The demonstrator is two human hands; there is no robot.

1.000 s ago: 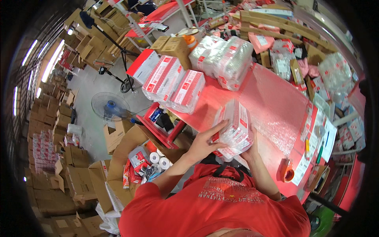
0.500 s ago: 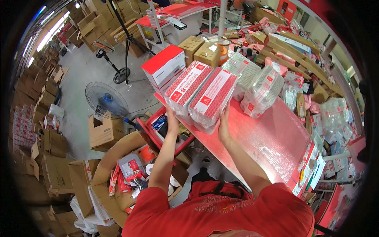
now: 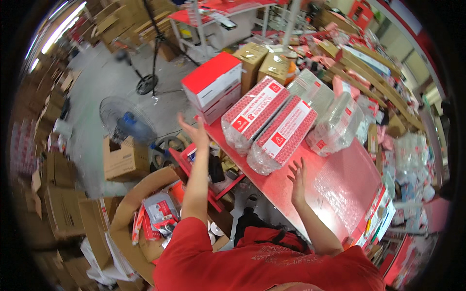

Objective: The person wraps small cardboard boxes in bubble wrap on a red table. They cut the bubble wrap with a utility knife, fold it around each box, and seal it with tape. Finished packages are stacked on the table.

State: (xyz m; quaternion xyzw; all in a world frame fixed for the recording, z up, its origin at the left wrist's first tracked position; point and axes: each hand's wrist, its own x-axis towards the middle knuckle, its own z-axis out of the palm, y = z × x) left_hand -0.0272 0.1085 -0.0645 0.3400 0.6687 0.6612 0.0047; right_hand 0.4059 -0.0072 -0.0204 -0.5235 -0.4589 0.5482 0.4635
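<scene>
Two bubble-wrapped parcels stand side by side on the red table [image 3: 335, 199]. The left parcel [image 3: 255, 111] and the right parcel [image 3: 286, 133] both have red-and-white tops under clear wrap. My left hand [image 3: 195, 132] is off to their left, fingers spread, touching neither. Close by the right parcel's near side, my right hand [image 3: 298, 180] hangs over the table with its fingers apart and nothing in it. A red-and-white box [image 3: 213, 85] stands past my left hand, behind the left parcel.
More clear-wrapped parcels [image 3: 337, 123] and brown cartons [image 3: 274, 68] line the table's far side. A large open carton [image 3: 126, 218] of packaged goods sits by my left arm. A floor fan [image 3: 128, 123] and a tripod [image 3: 156, 48] stand on the floor at left.
Both hands have let go of the two wrapped parcels. My left hand has moved left and up, my right hand down and right. The parcels now rest apart from them.
</scene>
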